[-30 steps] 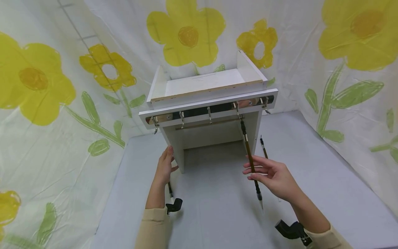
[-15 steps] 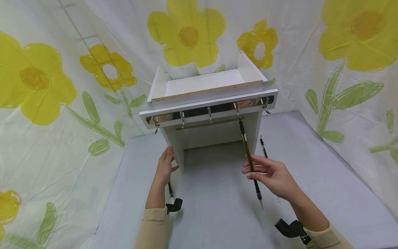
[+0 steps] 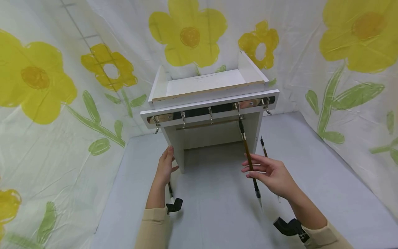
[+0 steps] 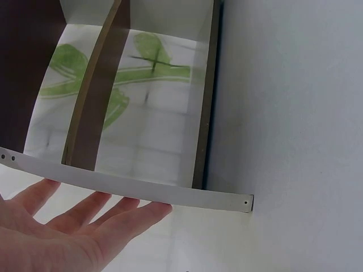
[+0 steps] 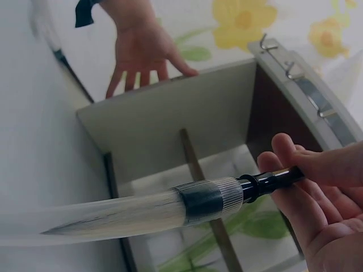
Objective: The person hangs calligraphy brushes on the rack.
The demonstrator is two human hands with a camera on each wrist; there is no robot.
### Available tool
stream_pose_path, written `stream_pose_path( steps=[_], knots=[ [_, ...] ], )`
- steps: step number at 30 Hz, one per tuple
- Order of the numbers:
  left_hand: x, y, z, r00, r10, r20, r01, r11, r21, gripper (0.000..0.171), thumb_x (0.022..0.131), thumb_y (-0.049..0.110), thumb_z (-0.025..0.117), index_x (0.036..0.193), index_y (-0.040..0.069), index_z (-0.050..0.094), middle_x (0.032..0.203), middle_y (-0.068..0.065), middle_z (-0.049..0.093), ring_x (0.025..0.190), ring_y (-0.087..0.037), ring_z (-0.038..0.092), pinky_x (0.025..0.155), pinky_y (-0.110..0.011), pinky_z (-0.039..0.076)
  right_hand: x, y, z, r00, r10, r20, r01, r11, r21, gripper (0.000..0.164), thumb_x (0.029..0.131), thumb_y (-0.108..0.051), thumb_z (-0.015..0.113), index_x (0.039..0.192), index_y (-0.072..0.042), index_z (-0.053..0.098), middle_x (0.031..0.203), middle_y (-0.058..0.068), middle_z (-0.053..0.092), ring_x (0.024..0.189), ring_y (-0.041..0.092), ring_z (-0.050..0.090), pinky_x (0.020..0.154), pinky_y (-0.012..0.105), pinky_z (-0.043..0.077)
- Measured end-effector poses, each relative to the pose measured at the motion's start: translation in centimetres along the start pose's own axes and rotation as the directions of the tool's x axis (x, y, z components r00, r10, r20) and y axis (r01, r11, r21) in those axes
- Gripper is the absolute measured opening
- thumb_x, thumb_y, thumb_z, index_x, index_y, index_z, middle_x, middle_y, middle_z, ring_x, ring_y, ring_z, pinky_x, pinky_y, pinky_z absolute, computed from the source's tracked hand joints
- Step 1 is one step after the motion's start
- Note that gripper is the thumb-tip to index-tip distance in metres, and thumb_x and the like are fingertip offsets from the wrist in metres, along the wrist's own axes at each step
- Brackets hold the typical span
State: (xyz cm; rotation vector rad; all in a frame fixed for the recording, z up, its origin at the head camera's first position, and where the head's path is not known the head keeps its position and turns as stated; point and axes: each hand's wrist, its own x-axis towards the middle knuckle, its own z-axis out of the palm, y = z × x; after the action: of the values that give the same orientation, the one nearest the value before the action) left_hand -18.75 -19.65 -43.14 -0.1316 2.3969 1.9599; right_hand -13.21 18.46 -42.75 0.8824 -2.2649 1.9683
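Note:
A calligraphy brush point(image 3: 248, 154) with a brown handle and pale tip slants below the hook rail, bristles down. My right hand point(image 3: 269, 175) pinches its lower handle between thumb and fingers. In the right wrist view, the brush's bristles point(image 5: 125, 218) appear large under a clear sleeve. The brush's top end is at the second hook from the right point(image 3: 238, 110); I cannot tell whether its loop is on it. My left hand point(image 3: 163, 167) rests with extended fingers against the left side panel point(image 4: 142, 188) of the white shelf unit point(image 3: 205, 97).
Several metal hooks line the rail point(image 3: 199, 113) on the shelf's front. A second brush point(image 3: 264, 148) lies right of the shelf, partly behind my right hand. Another brush point(image 3: 170, 190) lies by my left wrist. A flowered curtain point(image 3: 348, 41) stands behind the pale table point(image 3: 211, 214).
My right hand and the brush have shifted slightly left, and the brush's top end sits a little lower under the hook. The left hand stays on the panel.

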Motion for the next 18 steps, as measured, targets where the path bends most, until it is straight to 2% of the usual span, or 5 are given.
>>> stream_pose_path(
  steps=[1, 3, 7, 8, 18],
  knots=[
    [0.0, 0.0, 0.0, 1.0, -0.002, 0.002, 0.002, 1.0, 0.0, 0.07, 0.109, 0.05, 0.031, 0.161, 0.005, 0.018, 0.166, -0.023, 0.016, 0.147, -0.048, 0.031, 0.106, -0.061, 0.046, 0.0, 0.0, 0.0, 1.0, 0.001, -0.001, -0.001, 1.0, 0.0, 0.056, 0.093, 0.006, 0.067, 0.146, 0.003, 0.048, 0.123, 0.023, 0.067, 0.104, 0.015, 0.073, 0.081, 0.034, 0.063],
    [0.7, -1.0, 0.0, 1.0, -0.002, -0.003, 0.002, 1.0, -0.001, 0.073, 0.108, 0.054, 0.031, 0.162, 0.007, 0.018, 0.166, -0.021, 0.016, 0.147, -0.047, 0.031, 0.105, -0.06, 0.046, 0.1, 0.0, 0.0, 1.0, 0.005, -0.002, -0.005, 1.0, -0.007, 0.056, 0.093, 0.005, 0.067, 0.146, 0.003, 0.048, 0.124, 0.02, 0.068, 0.104, 0.014, 0.073, 0.081, 0.033, 0.063],
    [1.9, -3.0, -0.2, 1.0, 0.004, -0.025, -0.003, 1.0, 0.006, 0.082, 0.103, 0.066, 0.032, 0.162, 0.012, 0.019, 0.166, -0.018, 0.018, 0.147, -0.046, 0.032, 0.104, -0.059, 0.048, 0.3, 0.1, 0.0, 1.0, 0.012, -0.005, -0.012, 1.0, -0.016, 0.055, 0.093, 0.005, 0.067, 0.145, 0.004, 0.048, 0.123, 0.021, 0.068, 0.104, 0.013, 0.073, 0.081, 0.032, 0.063],
    [2.2, -3.5, -0.2, 0.999, 0.007, -0.033, -0.006, 1.0, 0.008, 0.083, 0.101, 0.068, 0.033, 0.162, 0.013, 0.019, 0.166, -0.017, 0.018, 0.147, -0.046, 0.033, 0.103, -0.059, 0.049, 0.3, 0.1, 0.0, 1.0, 0.012, -0.005, -0.012, 1.0, -0.016, 0.055, 0.093, 0.005, 0.067, 0.145, 0.005, 0.048, 0.123, 0.025, 0.067, 0.104, 0.013, 0.073, 0.081, 0.032, 0.063],
    [2.2, -3.6, -0.2, 0.999, 0.01, -0.038, -0.009, 1.0, 0.009, 0.085, 0.099, 0.071, 0.033, 0.162, 0.016, 0.022, 0.165, -0.015, 0.021, 0.146, -0.044, 0.035, 0.102, -0.059, 0.05, 0.5, 0.6, -0.1, 1.0, 0.019, -0.011, -0.019, 1.0, -0.014, 0.054, 0.093, 0.004, 0.067, 0.144, 0.005, 0.049, 0.123, 0.032, 0.064, 0.104, 0.012, 0.073, 0.083, 0.03, 0.062]
  ],
)
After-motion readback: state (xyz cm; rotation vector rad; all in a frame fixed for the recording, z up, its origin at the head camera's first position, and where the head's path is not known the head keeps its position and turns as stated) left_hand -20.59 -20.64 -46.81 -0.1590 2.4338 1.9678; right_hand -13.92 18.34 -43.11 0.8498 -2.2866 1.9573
